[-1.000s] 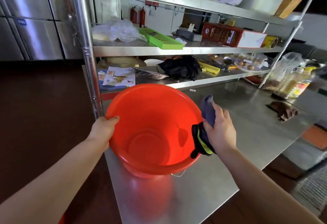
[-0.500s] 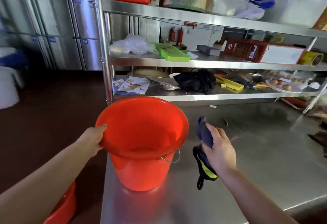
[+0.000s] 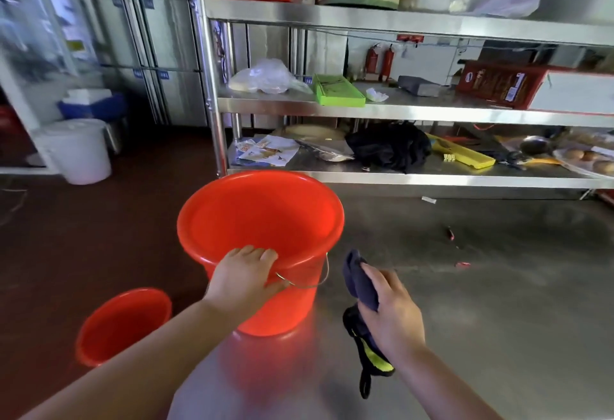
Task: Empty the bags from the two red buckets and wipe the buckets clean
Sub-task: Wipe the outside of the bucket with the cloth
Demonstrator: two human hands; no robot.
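Left grip point(image 3: 244, 275) on bucket point(image 3: 265, 220) rim, right grip point(image 3: 387, 313) around cloth point(image 3: 360, 283)

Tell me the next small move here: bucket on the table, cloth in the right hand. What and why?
Probably set this bucket aside and reach down for the other one. The bucket stands upright on the table, no bag visible inside; the left hand grips its near rim. The right hand holds the cloth off to the side, away from it. A second bucket waits on the floor.
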